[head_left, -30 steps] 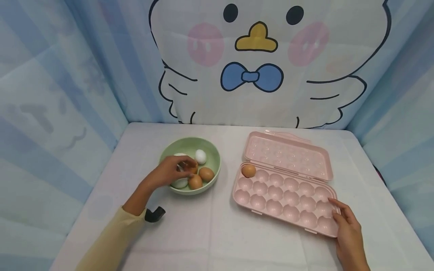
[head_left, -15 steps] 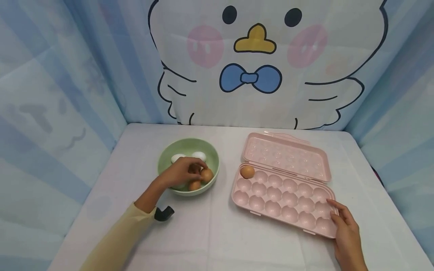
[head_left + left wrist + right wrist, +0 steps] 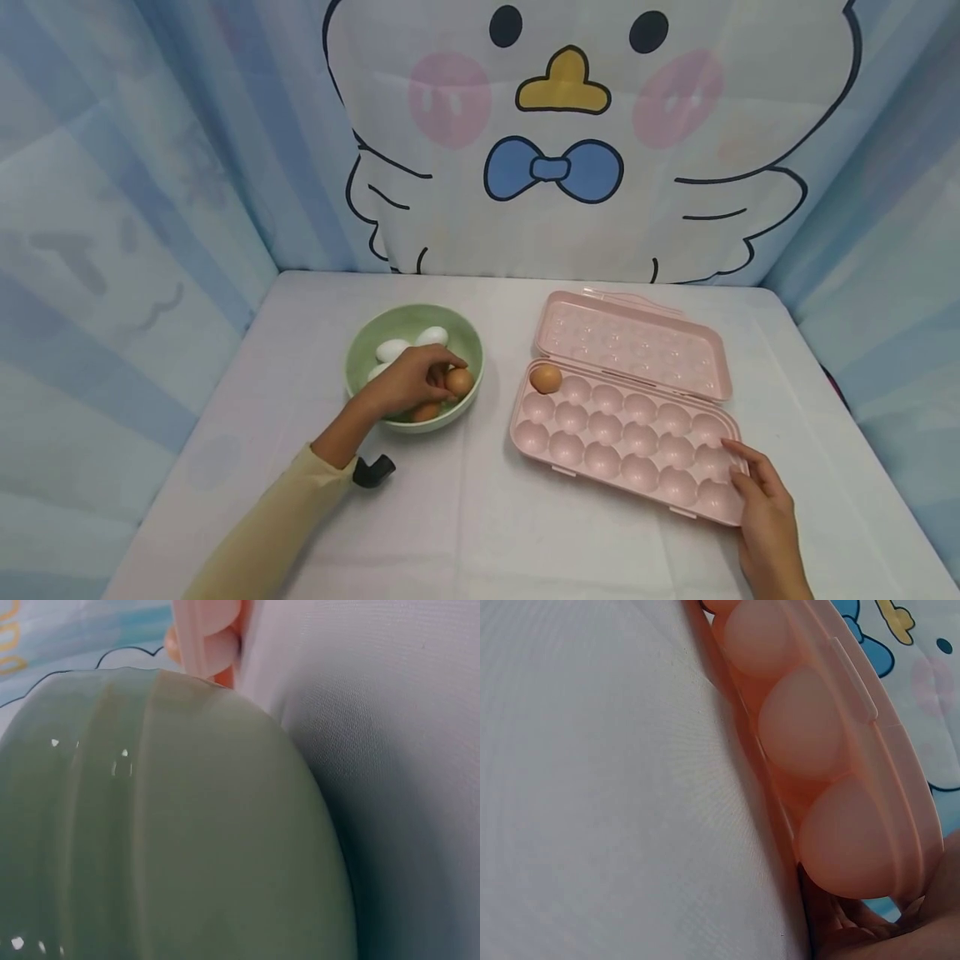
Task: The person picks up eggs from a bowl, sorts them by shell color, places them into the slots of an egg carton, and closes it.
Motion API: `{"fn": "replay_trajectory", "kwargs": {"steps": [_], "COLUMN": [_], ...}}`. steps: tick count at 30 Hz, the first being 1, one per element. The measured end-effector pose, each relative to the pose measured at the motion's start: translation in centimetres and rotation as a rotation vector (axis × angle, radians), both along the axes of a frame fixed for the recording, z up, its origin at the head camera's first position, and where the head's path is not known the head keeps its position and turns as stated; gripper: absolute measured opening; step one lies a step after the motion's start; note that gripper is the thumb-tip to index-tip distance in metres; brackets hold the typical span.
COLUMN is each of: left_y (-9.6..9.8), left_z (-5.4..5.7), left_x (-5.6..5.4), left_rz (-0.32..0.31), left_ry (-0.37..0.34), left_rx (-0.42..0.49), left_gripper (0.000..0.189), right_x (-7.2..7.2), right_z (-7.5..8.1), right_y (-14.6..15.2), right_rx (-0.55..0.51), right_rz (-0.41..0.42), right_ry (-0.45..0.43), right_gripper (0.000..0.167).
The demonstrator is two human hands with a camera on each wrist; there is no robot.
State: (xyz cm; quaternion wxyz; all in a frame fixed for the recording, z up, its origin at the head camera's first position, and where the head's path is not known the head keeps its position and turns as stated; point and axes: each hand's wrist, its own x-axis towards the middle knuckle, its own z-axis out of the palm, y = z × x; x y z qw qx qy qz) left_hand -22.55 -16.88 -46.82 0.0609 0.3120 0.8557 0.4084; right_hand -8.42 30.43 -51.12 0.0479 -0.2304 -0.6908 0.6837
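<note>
A printed curtain closes off the back of the white table; on the table's right half lies a pink egg tray, its lid laid open behind it, and to the left stands a green bowl; the person's right hand grips the tray's near right corner, thumb and fingers closed about the edge, while the left hand reaches into the bowl, its fingers curled and the thumb opposed around a brown egg by the right wall — a pinch, I'd say, though the wrist view shows only the bowl's outside and I can't judge how firm it is; near that hand lie a second brown egg, partly covered, and at least three white eggs; filling looks barely begun — a lone seated egg occupies the tray's back left hollow, the other hollows are bare, and the remaining eggs in sight are all in the bowl.
</note>
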Motion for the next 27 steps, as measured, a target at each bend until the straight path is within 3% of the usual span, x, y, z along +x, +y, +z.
{"fn": "replay_trajectory", "kwargs": {"steps": [5, 13, 27], "left_y": [-0.2, -0.6, 0.0], "left_z": [0.0, 0.1, 2.1], "left_x": [0.1, 0.2, 0.8], "left_rz": [0.059, 0.147, 0.255], "left_ry": [0.013, -0.012, -0.033], "left_rx": [-0.027, 0.019, 0.112], "left_gripper": [0.045, 0.042, 0.041], "right_x": [-0.1, 0.0, 0.0], "right_z": [0.0, 0.1, 0.3], "right_y": [0.0, 0.1, 0.0], "right_rx": [0.004, -0.005, -0.004], "right_rz": [-0.007, 0.007, 0.000], "right_ry": [-0.005, 0.009, -0.009], "right_gripper": [0.047, 0.047, 0.047]}}
